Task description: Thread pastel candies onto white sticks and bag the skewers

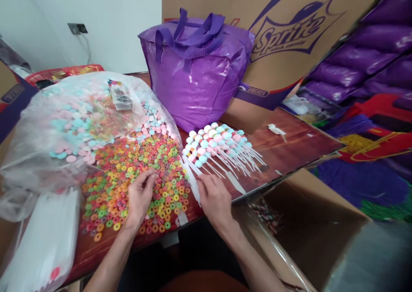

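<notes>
My left hand (139, 197) rests on a heap of small coloured candy rings (135, 172) spread over the table, its fingertips pinched together among the rings. My right hand (214, 197) lies just right of the heap, fingers closed around thin white sticks (193, 178). Beyond it a pile of finished skewers (219, 148) with pink, white and blue round candies lies fanned out, sticks pointing right. What the left fingers pinch is too small to see.
A clear plastic bag (64, 120) with pastel candy discs lies at left. A purple shopping bag (196, 69) and a Sprite carton (289, 30) stand behind. An open cardboard box (309, 223) sits at lower right, white packets (41, 240) at lower left.
</notes>
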Demonstrator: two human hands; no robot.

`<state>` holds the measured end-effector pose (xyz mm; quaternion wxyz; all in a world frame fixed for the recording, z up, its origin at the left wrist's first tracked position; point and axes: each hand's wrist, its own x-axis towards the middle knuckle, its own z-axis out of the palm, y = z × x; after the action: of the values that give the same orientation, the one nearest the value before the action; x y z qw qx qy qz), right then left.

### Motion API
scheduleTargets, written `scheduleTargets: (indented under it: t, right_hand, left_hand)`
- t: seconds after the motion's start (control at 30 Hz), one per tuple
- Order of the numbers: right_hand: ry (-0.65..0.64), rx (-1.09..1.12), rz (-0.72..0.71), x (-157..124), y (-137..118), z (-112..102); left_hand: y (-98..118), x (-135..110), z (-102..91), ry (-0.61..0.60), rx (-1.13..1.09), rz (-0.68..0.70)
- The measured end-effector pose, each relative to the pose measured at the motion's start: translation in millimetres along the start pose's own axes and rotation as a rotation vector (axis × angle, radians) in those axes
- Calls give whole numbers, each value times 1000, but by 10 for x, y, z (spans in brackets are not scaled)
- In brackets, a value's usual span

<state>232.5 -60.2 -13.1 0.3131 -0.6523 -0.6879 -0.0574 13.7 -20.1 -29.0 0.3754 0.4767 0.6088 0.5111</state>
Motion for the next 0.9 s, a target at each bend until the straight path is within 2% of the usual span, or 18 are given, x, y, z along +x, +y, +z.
scheduleTargets:
  t: [0.1,0.23,0.33,0.4,0.53,0.6,0.67,0.77,0.9]
  right_hand:
    - [-210,-169,124,-110,-112,215]
    - [-400,-211,213,-25,-149,250]
    - [-481,-200,285,86,-149,199]
    - [-497,-187,327,123,-145,186]
    - [-415,-99,360,54,-100,234]
    - [-312,-38,306,-26,-58,276]
    - [-187,21,222,-101,-17,311]
    - [-63,74,136,-160,19,335]
    - [-39,84,98,-155,21,334]
  left_hand:
    - [-24,-12,-7,-17,28,17]
    - [34,48,-31,-54,113,69]
    - [155,245,-61,-99,241,163]
    - [246,470,-72,-105,373,231]
    - [375,1071,-9,-95,741,353]
    - [402,1366,74,-117,940,358]
    - [408,1604,181,-133,1021,351]
    - [390,1834,354,-144,1064,337]
    - [339,1953,545,-119,1132,301]
